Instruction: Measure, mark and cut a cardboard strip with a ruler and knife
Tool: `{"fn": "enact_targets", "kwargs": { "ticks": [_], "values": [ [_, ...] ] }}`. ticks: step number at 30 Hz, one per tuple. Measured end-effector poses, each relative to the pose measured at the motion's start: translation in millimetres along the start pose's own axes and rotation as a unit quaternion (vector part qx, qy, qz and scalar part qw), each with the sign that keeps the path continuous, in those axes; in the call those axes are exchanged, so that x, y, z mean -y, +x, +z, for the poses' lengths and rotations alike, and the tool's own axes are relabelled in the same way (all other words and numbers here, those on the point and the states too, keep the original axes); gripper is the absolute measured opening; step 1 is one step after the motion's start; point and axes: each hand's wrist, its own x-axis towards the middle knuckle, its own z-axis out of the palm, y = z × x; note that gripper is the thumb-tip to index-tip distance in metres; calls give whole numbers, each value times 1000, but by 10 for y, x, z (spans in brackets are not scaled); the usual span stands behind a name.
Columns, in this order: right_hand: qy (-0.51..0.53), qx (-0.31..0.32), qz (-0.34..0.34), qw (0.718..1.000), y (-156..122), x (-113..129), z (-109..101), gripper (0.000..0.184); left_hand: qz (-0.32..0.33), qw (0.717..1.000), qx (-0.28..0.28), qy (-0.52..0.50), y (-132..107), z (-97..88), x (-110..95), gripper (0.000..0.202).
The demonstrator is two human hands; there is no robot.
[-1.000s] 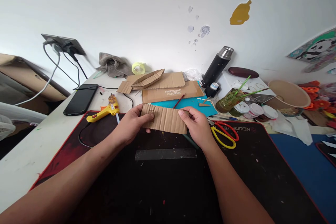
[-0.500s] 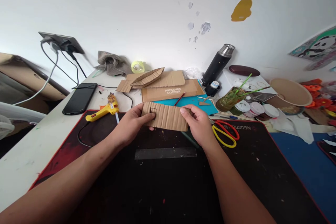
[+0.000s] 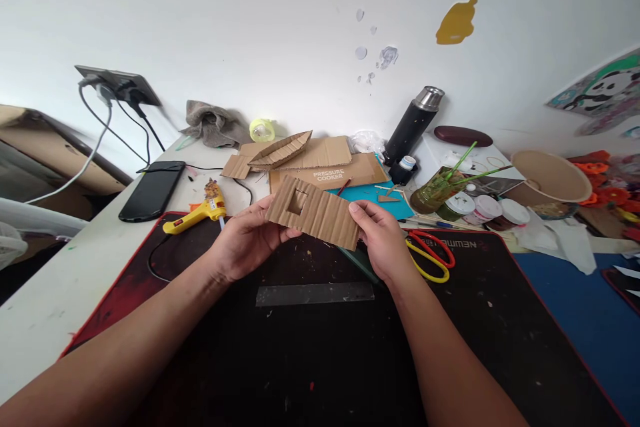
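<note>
A small rectangular piece of corrugated cardboard (image 3: 323,217) with a square hole near its left end is held up over the dark mat, tilted down to the right. My right hand (image 3: 383,237) pinches its right end, thumb on the front face. My left hand (image 3: 253,240) holds the left end from behind and below, its fingers partly hidden by the cardboard. Below lies a clear ruler (image 3: 315,293) on the black desk mat (image 3: 300,360). Scissors (image 3: 430,257) with red and yellow handles rest right of my right hand.
At the left are a yellow glue gun (image 3: 197,213) and a black phone (image 3: 153,190). Behind lie a "PRESSURE COOKER" cardboard sheet (image 3: 295,177) and a boat-shaped cardboard piece (image 3: 283,150). A black flask (image 3: 413,127), a brush jar (image 3: 427,197) and paint pots (image 3: 485,209) stand back right.
My left thumb has come out of the square hole and off the front face. The cardboard's left end has risen, so the piece slants, and my left hand has turned palm upward beneath it.
</note>
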Motion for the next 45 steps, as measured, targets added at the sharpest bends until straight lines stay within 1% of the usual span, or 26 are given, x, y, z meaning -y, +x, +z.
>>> {"fn": "enact_targets", "kwargs": {
  "ticks": [3, 9, 15, 19, 23, 25, 30, 33, 35, 37, 38, 40, 41, 43, 45],
  "values": [
    [14, 8, 15, 1000, -12, 0, 17, 50, 19, 1000, -5, -1, -6, -13, 22, 53],
    [7, 29, 52, 998, -23, 6, 37, 51, 50, 998, -30, 14, 8, -35, 41, 46],
    [-1, 66, 87, 994, -52, 40, 35, 52, 46, 997, -28, 50, -36, 32, -16, 34],
    [-28, 92, 101, 990, -70, 37, 20, 50, 40, 996, -29, 71, -65, 71, -38, 30],
    [-38, 96, 99, 990, -75, 32, 29, 49, 43, 995, -37, 85, -68, 85, -31, 31],
    [-53, 98, 84, 990, -71, 29, 43, 50, 43, 994, -43, 90, -64, 90, -27, 35],
    [-132, 109, 16, 985, -56, 0, 72, 49, 54, 990, -80, 101, -55, 112, -38, 43],
    [-174, 93, -32, 980, -78, 8, 84, 50, 67, 985, -114, 108, -37, 99, -35, 46],
    [-208, 88, -88, 970, -120, 34, 102, 53, 81, 980, -142, 113, -21, 74, -18, 43],
    [-236, 108, -136, 956, -179, 60, 136, 58, 94, 975, -164, 117, -10, 53, 8, 43],
    [-243, 124, -148, 951, -209, 65, 159, 61, 99, 973, -171, 120, -8, 47, 21, 45],
    [-247, 150, -146, 946, -259, 57, 208, 65, 102, 972, -172, 125, -13, 52, 43, 49],
    [-248, 158, -138, 946, -275, 44, 230, 64, 99, 973, -168, 127, -18, 61, 50, 51],
    [-250, 163, -119, 947, -284, 13, 257, 55, 91, 975, -156, 131, -30, 84, 55, 52],
    [-250, 152, -101, 951, -269, -7, 256, 41, 84, 977, -145, 130, -37, 102, 52, 52]
  ]
}}
